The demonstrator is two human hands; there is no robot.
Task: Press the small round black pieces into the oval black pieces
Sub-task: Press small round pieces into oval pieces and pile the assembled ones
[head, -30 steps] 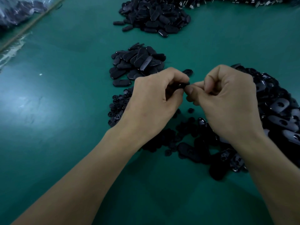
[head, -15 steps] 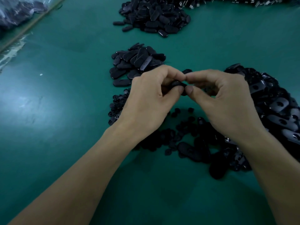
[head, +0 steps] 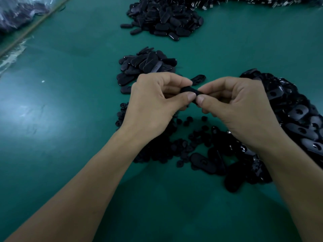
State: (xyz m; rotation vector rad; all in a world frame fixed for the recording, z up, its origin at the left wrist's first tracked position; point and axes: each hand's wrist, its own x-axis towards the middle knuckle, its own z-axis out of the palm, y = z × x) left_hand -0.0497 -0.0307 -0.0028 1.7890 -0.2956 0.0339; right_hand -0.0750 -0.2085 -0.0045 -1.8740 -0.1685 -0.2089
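While both hands meet over the middle of the desk (head: 70,137), one oval piece (head: 189,90) is held in the air between them. The left hand (head: 153,102) pinches its left end and the right hand (head: 236,105) pinches its right end. The thumb tips lie side by side on the near face, with the other fingers curled behind. The fingers hide whether a round piece is already seated in it, so I cannot tell.

Stock, by position from the hands:
- 3 o'clock: large heap of ovals (head: 297,116), many showing an open hole. Judged unfilled.
- 6 o'clock: loose small round pieces (head: 188,135) scattered on the desk, a few ovals mixed among them.
- 11 o'clock: small pile (head: 146,65) of ovals lying close together. Probably the finished output, though their holes are not visible.
- 12 o'clock, far edge: bigger pile (head: 166,18) of similar ovals. Status unknown.
- 10 o'clock, far corner: a plastic bag (head: 17,14), contents unclear.

Progress estimate: one unit is in hand at the pressing step. The 11 o'clock pile is much smaller than the 3 o'clock heap, so most of the work appears to be left.
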